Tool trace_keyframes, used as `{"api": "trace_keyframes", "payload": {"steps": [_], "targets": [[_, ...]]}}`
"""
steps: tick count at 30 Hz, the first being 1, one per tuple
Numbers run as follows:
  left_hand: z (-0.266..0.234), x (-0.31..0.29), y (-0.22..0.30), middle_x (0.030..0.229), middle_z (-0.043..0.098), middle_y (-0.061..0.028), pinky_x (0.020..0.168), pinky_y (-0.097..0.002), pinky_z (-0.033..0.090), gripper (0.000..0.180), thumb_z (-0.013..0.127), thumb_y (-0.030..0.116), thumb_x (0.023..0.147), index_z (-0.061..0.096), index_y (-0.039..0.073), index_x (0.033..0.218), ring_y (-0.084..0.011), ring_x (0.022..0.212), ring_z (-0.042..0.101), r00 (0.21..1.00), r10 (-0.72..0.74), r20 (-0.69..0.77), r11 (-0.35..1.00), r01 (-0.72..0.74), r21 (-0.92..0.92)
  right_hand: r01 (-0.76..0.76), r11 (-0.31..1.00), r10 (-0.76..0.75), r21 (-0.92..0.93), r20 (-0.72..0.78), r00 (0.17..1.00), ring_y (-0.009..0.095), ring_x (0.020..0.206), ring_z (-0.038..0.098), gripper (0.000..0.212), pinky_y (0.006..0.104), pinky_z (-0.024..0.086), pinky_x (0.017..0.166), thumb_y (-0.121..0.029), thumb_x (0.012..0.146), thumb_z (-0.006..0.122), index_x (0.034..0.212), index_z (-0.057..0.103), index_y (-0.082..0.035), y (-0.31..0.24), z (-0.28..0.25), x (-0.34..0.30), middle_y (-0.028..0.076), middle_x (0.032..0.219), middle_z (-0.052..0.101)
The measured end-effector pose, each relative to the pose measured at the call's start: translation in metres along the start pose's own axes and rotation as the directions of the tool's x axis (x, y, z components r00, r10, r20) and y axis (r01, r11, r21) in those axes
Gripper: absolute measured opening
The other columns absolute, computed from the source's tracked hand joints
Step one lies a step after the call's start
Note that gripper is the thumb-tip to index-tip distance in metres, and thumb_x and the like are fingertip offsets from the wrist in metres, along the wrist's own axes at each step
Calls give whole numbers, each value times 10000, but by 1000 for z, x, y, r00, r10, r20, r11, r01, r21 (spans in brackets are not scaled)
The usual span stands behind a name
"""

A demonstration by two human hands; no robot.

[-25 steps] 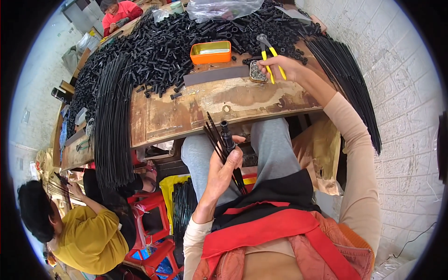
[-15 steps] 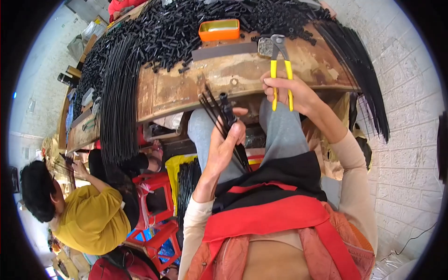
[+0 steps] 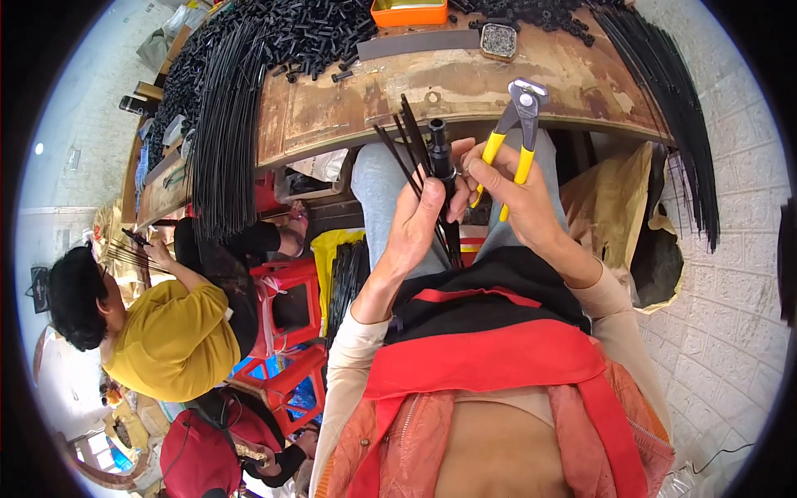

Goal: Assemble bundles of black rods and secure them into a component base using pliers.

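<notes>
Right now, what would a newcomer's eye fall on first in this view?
Probably the yellow-handled pliers in the right hand, right of centre, their head toward the wooden table. Just left of them, the left hand holds a black tubular piece and several thin black rods. At the top edge, the bright orange container stands out beside a heap of small black tubes.

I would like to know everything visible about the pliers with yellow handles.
The pliers have a dark grey, metal-looking head with a bright round pivot, and two yellow handles, spread apart. The right hand holds them; the head points forward, overlapping the wooden table in view. Whether the jaws are shut, I cannot tell.
</notes>
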State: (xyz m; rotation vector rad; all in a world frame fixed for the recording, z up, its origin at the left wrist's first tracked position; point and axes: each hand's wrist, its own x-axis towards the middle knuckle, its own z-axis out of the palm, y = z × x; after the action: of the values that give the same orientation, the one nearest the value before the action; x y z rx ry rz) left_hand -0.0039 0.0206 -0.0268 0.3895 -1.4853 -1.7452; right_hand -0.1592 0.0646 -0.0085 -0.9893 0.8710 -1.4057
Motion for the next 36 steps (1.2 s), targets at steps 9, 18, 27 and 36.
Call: {"api": "trace_keyframes", "payload": {"steps": [9,18,27,36], "targets": [[5,5,1,705,439,3,611,-243,373,765,402,574,971,367,-65,1390,-98,658,419,999,-36,4,999,36,2,-13,999,12,40,4,1000,143,670,636,193,234,435,637,-187,967,557,1050,561,-13,-6,3,-3,52,807,602],[6,3,0,700,425,15,614,-237,358,705,413,529,987,384,-54,1382,-92,656,408,999,-37,-39,999,37,4,0,998,0,62,4,1000,138,669,632,183,231,423,641,-206,966,561,1014,558,-30,-4,6,-3,42,769,604],[3,0,2,726,431,21,615,-229,350,682,429,497,994,360,-35,1416,-78,654,392,997,-65,-47,998,65,-3,173,982,-168,71,-80,983,157,696,620,111,275,474,716,-47,908,626,977,554,2,12,11,-3,55,872,598],[-9,6,4,678,418,17,576,-233,352,767,453,573,951,341,-24,1419,-73,602,383,993,-91,71,988,99,-122,66,784,-12,-617,92,996,84,598,517,145,231,410,580,-85,888,631,992,560,-13,-46,-24,0,27,704,571]]}}
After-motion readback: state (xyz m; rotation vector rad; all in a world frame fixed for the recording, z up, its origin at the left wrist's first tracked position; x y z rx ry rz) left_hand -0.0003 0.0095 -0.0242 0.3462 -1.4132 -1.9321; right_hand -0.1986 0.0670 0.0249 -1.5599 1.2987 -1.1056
